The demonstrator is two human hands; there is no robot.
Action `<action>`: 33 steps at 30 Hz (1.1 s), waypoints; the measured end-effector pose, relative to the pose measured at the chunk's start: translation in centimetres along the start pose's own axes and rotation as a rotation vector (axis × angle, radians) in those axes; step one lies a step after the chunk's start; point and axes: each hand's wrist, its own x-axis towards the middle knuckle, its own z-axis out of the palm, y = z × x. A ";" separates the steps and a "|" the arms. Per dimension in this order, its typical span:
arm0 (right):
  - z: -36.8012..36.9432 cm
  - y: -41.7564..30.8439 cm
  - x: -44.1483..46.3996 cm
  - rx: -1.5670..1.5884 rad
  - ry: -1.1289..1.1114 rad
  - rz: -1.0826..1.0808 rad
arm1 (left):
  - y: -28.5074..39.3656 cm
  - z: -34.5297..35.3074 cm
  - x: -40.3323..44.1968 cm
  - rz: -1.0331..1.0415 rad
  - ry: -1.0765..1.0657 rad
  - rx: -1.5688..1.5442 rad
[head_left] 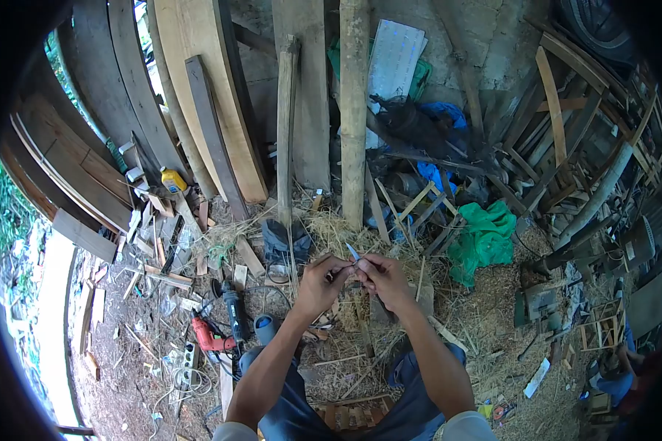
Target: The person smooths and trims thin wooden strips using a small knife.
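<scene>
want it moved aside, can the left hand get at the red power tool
Probably yes: the red power tool looks uncovered beside the left leg, though the left hand would first have to leave the right hand.

Your trousers are blue, plain and creased, darker in the folds and brighter where light falls on the thighs. Just left of the trousers, the edge of your left sleeve shows pale grey, nearly white; just right of them, your right sleeve has the same pale shade. Each sleeve ends in a plain hem near your elbow, and too little shows to tell the garment's cut. Ahead of the trousers, your left forearm and right forearm taper to narrow wrists, and your left hand and right hand are bare.
</scene>
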 end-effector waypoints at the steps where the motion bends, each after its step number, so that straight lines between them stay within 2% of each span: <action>1: -0.1 -0.1 0.0 -0.020 0.030 0.024 | 0.0 0.0 0.0 0.001 0.002 -0.001; 5: -2.2 -0.1 0.6 -0.058 0.019 0.004 | 0.0 -0.5 -0.2 -0.061 -0.035 -0.021; 7: -3.9 -1.4 1.1 0.003 0.176 -0.056 | 0.2 -0.7 -0.1 -0.085 -0.061 -0.034; 8: -4.3 -1.9 1.2 0.003 0.177 -0.060 | 0.2 -0.8 0.0 -0.067 -0.069 -0.035; 14: -3.3 -1.2 0.2 0.039 0.187 -0.032 | 0.1 -0.6 -0.1 -0.111 -0.095 -0.037; 16: -1.6 0.4 -0.4 -0.010 0.048 0.085 | 0.1 -0.2 -0.1 -0.134 -0.122 -0.031; 18: -1.0 0.7 -0.5 -0.002 0.055 0.079 | -0.1 -0.1 -0.2 -0.072 -0.096 -0.041; 22: -1.8 -0.1 -0.4 -0.023 0.055 0.033 | 0.2 0.1 -0.4 -0.100 -0.124 -0.104; 27: -4.6 -1.7 -0.4 -0.118 0.133 0.003 | 0.7 0.0 -0.5 -0.148 -0.195 -0.101; 29: -7.0 -2.1 -0.5 -0.062 0.174 -0.002 | 1.0 -0.4 -0.7 -0.163 -0.184 -0.116; 31: -9.7 -2.8 -0.4 0.056 0.362 -0.168 | 0.8 -1.4 -0.7 -0.121 -0.184 -0.050; 33: -10.5 -3.2 -0.9 0.084 0.377 -0.186 | 0.3 -2.1 -1.0 -0.163 -0.137 -0.056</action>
